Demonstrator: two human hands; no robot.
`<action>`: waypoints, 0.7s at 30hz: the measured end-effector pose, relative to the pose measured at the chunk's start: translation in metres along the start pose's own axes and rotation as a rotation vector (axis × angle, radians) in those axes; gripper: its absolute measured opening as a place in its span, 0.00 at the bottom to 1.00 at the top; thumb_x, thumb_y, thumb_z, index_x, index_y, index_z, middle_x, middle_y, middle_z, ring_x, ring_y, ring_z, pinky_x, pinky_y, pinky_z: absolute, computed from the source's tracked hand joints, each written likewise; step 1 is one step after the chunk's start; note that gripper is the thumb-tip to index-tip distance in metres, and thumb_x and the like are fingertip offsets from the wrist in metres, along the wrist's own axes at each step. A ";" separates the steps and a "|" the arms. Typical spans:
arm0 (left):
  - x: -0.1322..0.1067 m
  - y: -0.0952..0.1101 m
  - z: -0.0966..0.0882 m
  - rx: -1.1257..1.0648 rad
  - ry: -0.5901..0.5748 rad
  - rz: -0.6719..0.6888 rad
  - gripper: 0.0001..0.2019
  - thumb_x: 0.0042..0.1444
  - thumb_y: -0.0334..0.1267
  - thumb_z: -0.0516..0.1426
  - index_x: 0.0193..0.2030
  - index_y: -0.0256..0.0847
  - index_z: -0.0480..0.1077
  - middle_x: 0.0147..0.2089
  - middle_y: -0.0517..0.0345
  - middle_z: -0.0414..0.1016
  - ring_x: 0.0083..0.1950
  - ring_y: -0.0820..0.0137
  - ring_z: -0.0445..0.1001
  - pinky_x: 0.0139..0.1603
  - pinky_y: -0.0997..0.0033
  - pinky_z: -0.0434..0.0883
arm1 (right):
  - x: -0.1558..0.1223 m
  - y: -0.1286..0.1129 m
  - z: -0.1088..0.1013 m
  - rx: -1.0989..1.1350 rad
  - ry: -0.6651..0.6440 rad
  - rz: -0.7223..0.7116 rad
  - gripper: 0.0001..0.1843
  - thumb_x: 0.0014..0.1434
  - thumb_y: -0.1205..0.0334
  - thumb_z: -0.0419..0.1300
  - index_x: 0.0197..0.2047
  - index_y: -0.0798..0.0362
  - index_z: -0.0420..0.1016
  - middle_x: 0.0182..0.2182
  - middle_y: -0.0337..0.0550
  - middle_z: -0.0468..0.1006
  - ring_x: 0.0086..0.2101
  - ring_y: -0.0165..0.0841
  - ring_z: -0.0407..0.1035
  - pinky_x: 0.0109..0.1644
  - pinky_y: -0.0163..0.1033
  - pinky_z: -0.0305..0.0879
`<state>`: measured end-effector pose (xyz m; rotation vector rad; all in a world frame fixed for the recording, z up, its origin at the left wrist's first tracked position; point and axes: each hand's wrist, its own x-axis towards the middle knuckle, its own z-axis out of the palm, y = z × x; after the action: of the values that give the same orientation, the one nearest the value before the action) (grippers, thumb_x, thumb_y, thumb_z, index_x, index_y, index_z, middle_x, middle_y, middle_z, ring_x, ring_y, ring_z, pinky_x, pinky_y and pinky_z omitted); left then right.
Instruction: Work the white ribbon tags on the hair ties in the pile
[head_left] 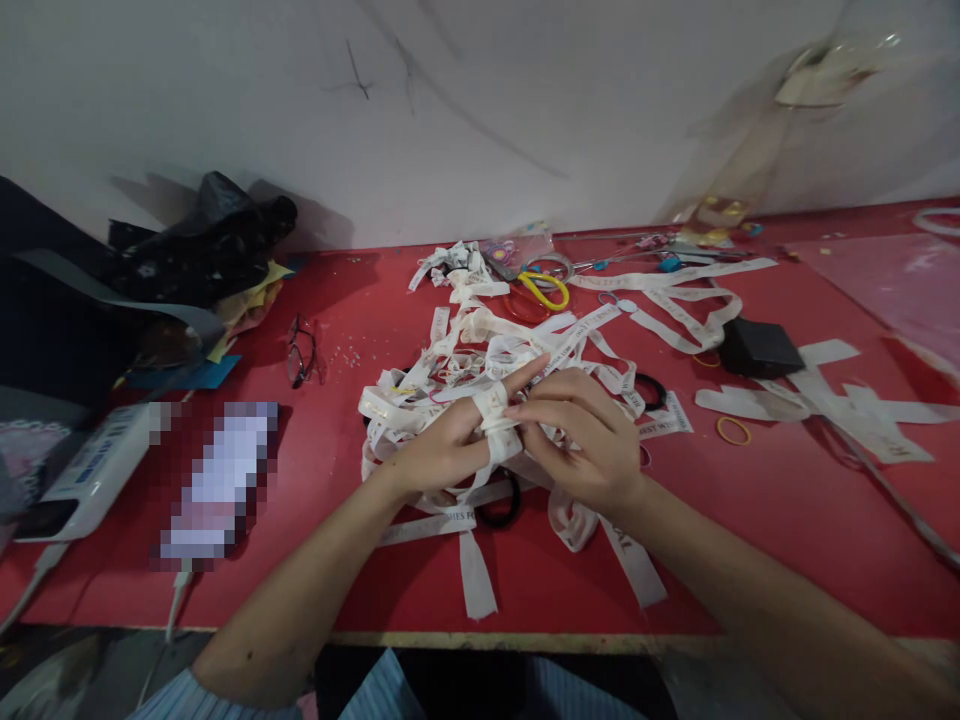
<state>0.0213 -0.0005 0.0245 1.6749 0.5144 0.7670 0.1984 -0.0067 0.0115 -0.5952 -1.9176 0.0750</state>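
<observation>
Two bare hands meet mid-view above a red table (416,590). The left hand's (450,440) fingers are spread apart inside a loop of printed white ribbon (493,405); the right hand's (585,430) fingers pinch that ribbon. A ribbon heap (386,405) lies beneath. From the hands, yellow-handled scissors (544,279) lie at 1 o'clock, glasses (300,355) at 10, a phone (219,480) at 9.

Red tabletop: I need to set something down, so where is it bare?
One patch lies between the right forearm and yellow rubber band, another between the phone and ribbon pile. The middle, beneath the left hand and right hand, is crowded.
</observation>
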 end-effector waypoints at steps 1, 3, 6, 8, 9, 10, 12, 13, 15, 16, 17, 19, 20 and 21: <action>0.000 0.000 0.000 -0.002 -0.005 -0.005 0.33 0.61 0.41 0.56 0.71 0.50 0.51 0.73 0.56 0.52 0.74 0.57 0.47 0.73 0.56 0.47 | 0.000 0.000 0.000 0.002 0.002 -0.003 0.15 0.57 0.77 0.58 0.44 0.50 0.73 0.35 0.44 0.74 0.36 0.34 0.70 0.39 0.42 0.69; 0.000 0.000 0.000 -0.009 -0.013 -0.012 0.33 0.61 0.40 0.57 0.71 0.50 0.50 0.73 0.56 0.53 0.74 0.56 0.49 0.72 0.56 0.49 | 0.000 0.001 0.000 0.010 0.004 0.002 0.13 0.57 0.76 0.59 0.42 0.49 0.73 0.35 0.43 0.74 0.36 0.34 0.70 0.39 0.42 0.70; 0.000 0.000 0.000 -0.008 -0.009 -0.016 0.33 0.60 0.40 0.57 0.71 0.49 0.52 0.71 0.54 0.57 0.73 0.56 0.51 0.72 0.56 0.50 | 0.001 0.002 0.001 0.040 -0.004 0.014 0.11 0.57 0.75 0.59 0.40 0.49 0.73 0.35 0.43 0.75 0.36 0.34 0.71 0.40 0.43 0.70; 0.001 -0.001 -0.001 -0.011 -0.009 -0.024 0.33 0.59 0.40 0.58 0.71 0.48 0.54 0.70 0.54 0.60 0.73 0.55 0.51 0.72 0.56 0.50 | 0.001 0.003 0.002 0.062 -0.016 0.023 0.11 0.57 0.75 0.59 0.39 0.50 0.72 0.35 0.43 0.76 0.37 0.35 0.71 0.42 0.44 0.70; 0.001 -0.001 -0.001 -0.015 -0.010 -0.027 0.33 0.59 0.40 0.58 0.70 0.48 0.54 0.70 0.54 0.60 0.73 0.56 0.51 0.72 0.56 0.50 | 0.001 0.003 0.002 0.064 -0.022 0.026 0.11 0.57 0.75 0.59 0.40 0.50 0.72 0.35 0.43 0.76 0.37 0.35 0.71 0.43 0.44 0.69; 0.001 -0.001 -0.001 -0.018 -0.009 -0.025 0.33 0.59 0.40 0.57 0.70 0.48 0.54 0.70 0.55 0.60 0.73 0.56 0.51 0.72 0.56 0.50 | 0.000 0.003 0.002 0.059 -0.028 0.030 0.11 0.58 0.75 0.59 0.41 0.50 0.72 0.35 0.43 0.76 0.38 0.35 0.71 0.43 0.44 0.69; 0.001 -0.002 -0.001 -0.013 -0.007 -0.021 0.32 0.60 0.40 0.57 0.71 0.48 0.54 0.70 0.55 0.60 0.73 0.57 0.51 0.72 0.57 0.50 | -0.001 0.003 0.001 0.031 -0.042 0.038 0.12 0.58 0.75 0.57 0.43 0.50 0.73 0.36 0.44 0.74 0.37 0.34 0.69 0.41 0.43 0.69; 0.001 -0.002 -0.001 -0.009 -0.007 -0.022 0.32 0.60 0.40 0.57 0.71 0.48 0.53 0.71 0.55 0.59 0.73 0.56 0.51 0.72 0.56 0.50 | -0.001 0.002 0.001 0.015 -0.049 0.037 0.14 0.59 0.75 0.56 0.44 0.50 0.74 0.36 0.44 0.73 0.36 0.34 0.69 0.40 0.42 0.68; 0.001 -0.002 -0.001 -0.006 -0.010 -0.027 0.32 0.60 0.40 0.57 0.71 0.49 0.54 0.71 0.54 0.59 0.73 0.55 0.51 0.72 0.54 0.51 | -0.002 0.002 0.000 -0.009 -0.060 0.034 0.15 0.59 0.76 0.55 0.45 0.49 0.75 0.35 0.43 0.71 0.34 0.32 0.67 0.36 0.39 0.67; 0.001 -0.001 -0.001 -0.005 -0.013 -0.027 0.32 0.61 0.41 0.57 0.70 0.49 0.54 0.71 0.54 0.59 0.73 0.55 0.51 0.72 0.53 0.51 | -0.003 0.001 0.000 -0.015 -0.060 0.033 0.16 0.59 0.76 0.54 0.45 0.49 0.75 0.34 0.43 0.70 0.34 0.32 0.66 0.35 0.38 0.67; 0.000 -0.001 0.000 -0.006 -0.017 -0.022 0.31 0.60 0.41 0.57 0.70 0.49 0.54 0.71 0.54 0.59 0.73 0.54 0.52 0.71 0.53 0.51 | -0.003 0.001 -0.001 -0.016 -0.055 0.028 0.16 0.60 0.76 0.55 0.45 0.48 0.76 0.34 0.42 0.69 0.33 0.32 0.66 0.34 0.38 0.66; 0.000 -0.001 0.001 -0.003 -0.019 0.003 0.32 0.61 0.42 0.57 0.70 0.49 0.54 0.71 0.54 0.57 0.72 0.54 0.53 0.72 0.53 0.51 | -0.002 0.001 -0.001 -0.006 -0.037 0.013 0.15 0.59 0.75 0.56 0.45 0.48 0.75 0.33 0.42 0.70 0.33 0.32 0.67 0.35 0.39 0.67; 0.000 -0.002 0.001 0.000 -0.017 0.014 0.32 0.61 0.42 0.56 0.71 0.49 0.53 0.72 0.54 0.56 0.72 0.54 0.53 0.72 0.54 0.51 | -0.002 0.001 0.000 0.000 -0.027 0.005 0.15 0.59 0.75 0.56 0.45 0.48 0.75 0.34 0.43 0.72 0.34 0.33 0.67 0.36 0.40 0.67; 0.000 -0.002 0.001 0.005 -0.014 0.022 0.32 0.61 0.43 0.56 0.71 0.49 0.52 0.73 0.55 0.54 0.72 0.55 0.53 0.72 0.55 0.51 | -0.002 0.001 0.000 0.002 -0.019 -0.001 0.15 0.59 0.75 0.56 0.45 0.48 0.74 0.34 0.43 0.73 0.34 0.34 0.68 0.37 0.41 0.68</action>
<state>0.0224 -0.0004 0.0222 1.6920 0.4887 0.7699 0.1991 -0.0067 0.0100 -0.5936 -1.9360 0.0823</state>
